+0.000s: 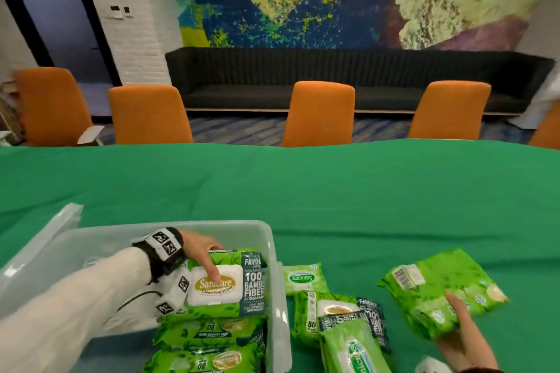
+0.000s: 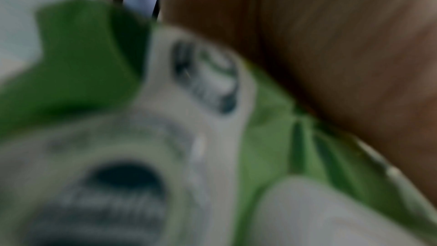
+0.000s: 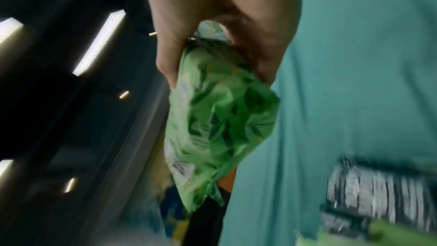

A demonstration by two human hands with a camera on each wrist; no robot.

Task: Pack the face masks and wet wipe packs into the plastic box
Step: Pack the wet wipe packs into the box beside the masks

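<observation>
Green cloth covers the table; my box sits at its near left with wipe packs inside. My left hand grips the top pack there. My right hand holds another pack over the cloth, beside loose packs.

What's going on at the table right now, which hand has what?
A person is packing green wet wipe packs into the clear plastic box. The left hand grips a large pack with a white lid inside the box, above two packs already in there. The right hand holds another pack just above the green tablecloth. Three more packs lie beside the box. No face masks are in view.
</observation>
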